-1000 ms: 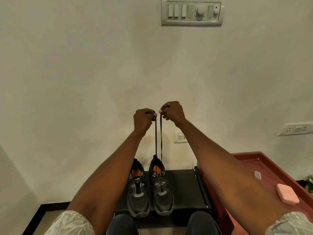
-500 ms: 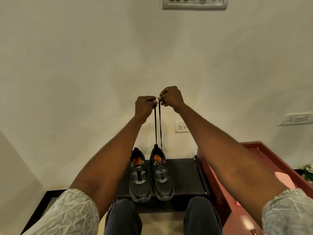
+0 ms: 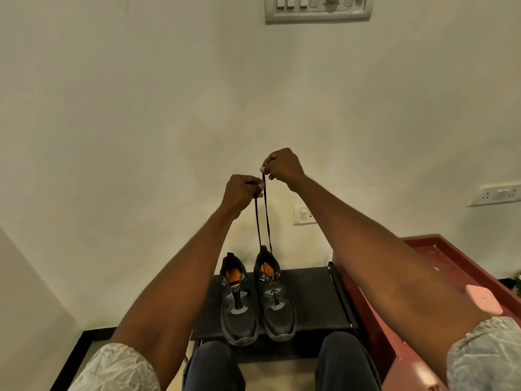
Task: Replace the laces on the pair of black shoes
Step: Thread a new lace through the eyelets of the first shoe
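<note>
Two black shoes with orange insoles stand side by side on a low black stand (image 3: 313,300), toes towards me. The left shoe (image 3: 236,303) shows no lace over its tongue. A black lace (image 3: 263,218) is threaded through the right shoe (image 3: 277,300), and its two ends rise taut above it. My left hand (image 3: 241,193) pinches one end and my right hand (image 3: 283,167) pinches the other, slightly higher. Both arms are stretched out in front of me, high above the shoes.
A red-brown table (image 3: 451,263) stands to the right of the stand, with a pink square object (image 3: 483,299) on it. The cream wall behind carries a switch panel (image 3: 317,8), a small switch (image 3: 304,215) and a socket (image 3: 496,195). My knees (image 3: 282,365) are below the stand.
Both hands stay shut on the lace ends. My right hand has risen a little above my left, so the strands converge at the top. The view has shifted slightly.
</note>
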Available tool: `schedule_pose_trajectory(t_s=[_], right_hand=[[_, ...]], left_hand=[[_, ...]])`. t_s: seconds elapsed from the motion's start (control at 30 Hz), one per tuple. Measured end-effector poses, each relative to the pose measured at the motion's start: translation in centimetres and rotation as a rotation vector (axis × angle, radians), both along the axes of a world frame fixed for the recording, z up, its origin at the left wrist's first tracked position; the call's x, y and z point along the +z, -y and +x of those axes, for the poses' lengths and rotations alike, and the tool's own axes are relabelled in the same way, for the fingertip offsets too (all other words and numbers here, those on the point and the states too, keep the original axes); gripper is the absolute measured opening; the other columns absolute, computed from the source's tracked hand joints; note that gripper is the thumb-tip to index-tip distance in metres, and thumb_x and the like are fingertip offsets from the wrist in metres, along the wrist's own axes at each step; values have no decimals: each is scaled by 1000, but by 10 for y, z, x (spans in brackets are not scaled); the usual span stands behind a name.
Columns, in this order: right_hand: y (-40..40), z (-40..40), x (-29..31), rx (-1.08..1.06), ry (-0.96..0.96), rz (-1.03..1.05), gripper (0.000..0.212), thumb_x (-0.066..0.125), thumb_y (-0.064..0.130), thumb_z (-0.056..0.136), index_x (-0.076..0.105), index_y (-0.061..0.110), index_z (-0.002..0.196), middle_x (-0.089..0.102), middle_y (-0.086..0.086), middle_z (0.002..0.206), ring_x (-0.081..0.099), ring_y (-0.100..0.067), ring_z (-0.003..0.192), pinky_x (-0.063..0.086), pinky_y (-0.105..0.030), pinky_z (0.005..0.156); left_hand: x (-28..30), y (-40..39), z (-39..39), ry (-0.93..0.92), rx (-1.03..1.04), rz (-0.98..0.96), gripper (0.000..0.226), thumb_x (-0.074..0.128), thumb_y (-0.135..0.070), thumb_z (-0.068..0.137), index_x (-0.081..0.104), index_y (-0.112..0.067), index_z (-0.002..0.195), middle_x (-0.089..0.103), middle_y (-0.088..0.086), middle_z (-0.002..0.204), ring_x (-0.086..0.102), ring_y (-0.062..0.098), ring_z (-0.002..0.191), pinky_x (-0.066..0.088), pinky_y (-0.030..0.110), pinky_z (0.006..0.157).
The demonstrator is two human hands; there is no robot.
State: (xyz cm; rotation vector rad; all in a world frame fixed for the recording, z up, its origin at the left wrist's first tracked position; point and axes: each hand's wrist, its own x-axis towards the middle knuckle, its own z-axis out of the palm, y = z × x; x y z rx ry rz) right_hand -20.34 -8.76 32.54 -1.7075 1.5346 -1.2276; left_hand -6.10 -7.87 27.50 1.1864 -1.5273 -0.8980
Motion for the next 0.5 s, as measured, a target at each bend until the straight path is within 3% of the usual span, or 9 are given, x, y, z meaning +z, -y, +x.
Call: schedule_pose_trajectory(t_s=[0.13,0.27,0.33,0.43,0.5], right_hand=[[-3,2,2,3,-3,2,6,72,-4,76,73,2,78,74,-12,82,64,-21,61,47,-24,56],[-6,5,4,17,-27,-6,17,71,-3,76,69,11,67,70,-4,72,66,-20,60,38,-14,42],[-8,6,5,30,-47,-15,19,71,-3,76,67,12,65,69,-4,70,66,-19,59,35,-11,38],[-9,9,5,56,-63,-41,19,71,-4,74,67,12,65,71,-7,74,65,-19,61,40,-13,45],[-9,9,4,82,-66,-55,17,71,-4,74,69,11,66,71,-6,74,64,-17,64,44,-18,54]], left_hand=[[1,-1,0,84,6,-28,14,63,4,89,69,-1,101,69,13,85,69,22,72,56,30,82],[0,-3,-1,-10,127,-64,29,77,-3,80,60,-1,103,73,15,81,73,22,70,51,18,62],[-1,-1,-1,20,136,-92,31,78,-7,81,63,-5,108,75,13,80,73,18,74,47,19,66],[-1,1,-3,63,127,-109,26,77,-6,80,74,-5,106,74,10,83,71,19,81,50,23,73],[0,1,-4,37,129,-107,20,75,-2,78,78,-4,98,75,10,87,71,24,86,54,33,81]])
